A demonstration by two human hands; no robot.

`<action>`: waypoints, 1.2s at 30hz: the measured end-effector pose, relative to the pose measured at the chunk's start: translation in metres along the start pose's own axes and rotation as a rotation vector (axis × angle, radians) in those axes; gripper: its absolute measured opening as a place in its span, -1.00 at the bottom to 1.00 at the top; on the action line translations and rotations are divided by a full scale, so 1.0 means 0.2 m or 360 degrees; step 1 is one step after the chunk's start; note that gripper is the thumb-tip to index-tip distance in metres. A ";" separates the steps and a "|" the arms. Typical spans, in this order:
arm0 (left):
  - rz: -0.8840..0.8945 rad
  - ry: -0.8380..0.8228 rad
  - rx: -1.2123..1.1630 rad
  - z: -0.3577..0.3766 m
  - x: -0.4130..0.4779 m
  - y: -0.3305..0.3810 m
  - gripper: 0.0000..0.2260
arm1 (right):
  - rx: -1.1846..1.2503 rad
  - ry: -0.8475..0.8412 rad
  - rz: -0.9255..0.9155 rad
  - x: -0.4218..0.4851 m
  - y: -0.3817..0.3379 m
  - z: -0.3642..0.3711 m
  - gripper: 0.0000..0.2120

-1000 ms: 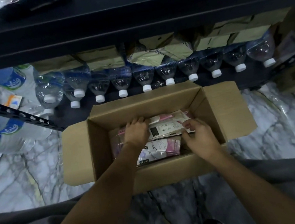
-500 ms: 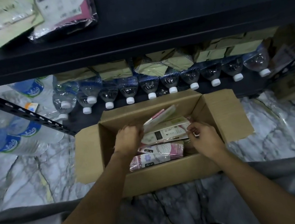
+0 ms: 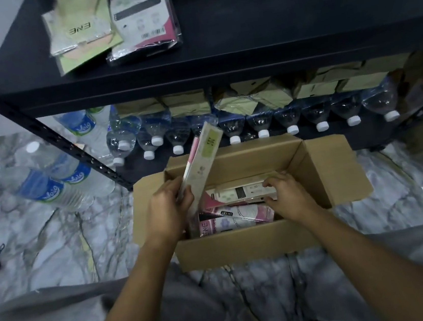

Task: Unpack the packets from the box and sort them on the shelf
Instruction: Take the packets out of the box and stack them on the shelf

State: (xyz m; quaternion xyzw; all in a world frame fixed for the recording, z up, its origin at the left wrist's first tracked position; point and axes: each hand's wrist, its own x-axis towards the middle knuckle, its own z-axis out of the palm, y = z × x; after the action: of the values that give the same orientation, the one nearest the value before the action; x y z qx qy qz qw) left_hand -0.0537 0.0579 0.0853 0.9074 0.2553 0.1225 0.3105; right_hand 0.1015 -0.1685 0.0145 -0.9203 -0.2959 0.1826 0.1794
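Here the left grip is curled round the lower end of a tilted packet, held above the left side of the box. The right grip pinches the right end of a white packet lying atop others inside the box; two more packets lie on the shelf.

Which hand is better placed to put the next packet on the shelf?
Left. The left hand grips a raised packet sticking up out of the box, angled toward the shelf; the right hand is down inside the box, pinching a white packet lying there.
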 end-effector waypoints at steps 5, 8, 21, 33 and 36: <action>-0.0021 0.0082 0.0013 0.00 0.00 -0.02 -0.87 | -0.0215 -0.0203 -0.0059 0.10 -0.06 0.07 -0.50; -0.0053 0.0114 -0.0034 0.01 0.02 -0.05 -0.88 | -0.0372 -0.0303 -0.0107 0.17 -0.07 0.11 -0.40; -0.0110 -0.0010 -0.0186 0.11 0.06 -0.07 -0.79 | -0.0414 -0.0478 -0.0069 0.39 0.03 0.19 -0.56; -0.0123 0.0067 -0.0109 0.11 0.05 -0.11 -0.87 | -0.0880 -0.0253 -0.0267 0.43 0.02 0.26 -0.62; -0.0142 0.0076 -0.0149 0.11 0.06 -0.10 -0.82 | -0.0888 -0.0200 -0.0311 0.41 0.01 0.26 -0.65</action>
State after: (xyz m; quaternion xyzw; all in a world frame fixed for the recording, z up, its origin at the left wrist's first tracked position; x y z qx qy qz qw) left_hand -0.0437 0.0672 0.0569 0.8764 0.2970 0.1418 0.3515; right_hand 0.1416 -0.1083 -0.0505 -0.8881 -0.4322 0.1327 -0.0822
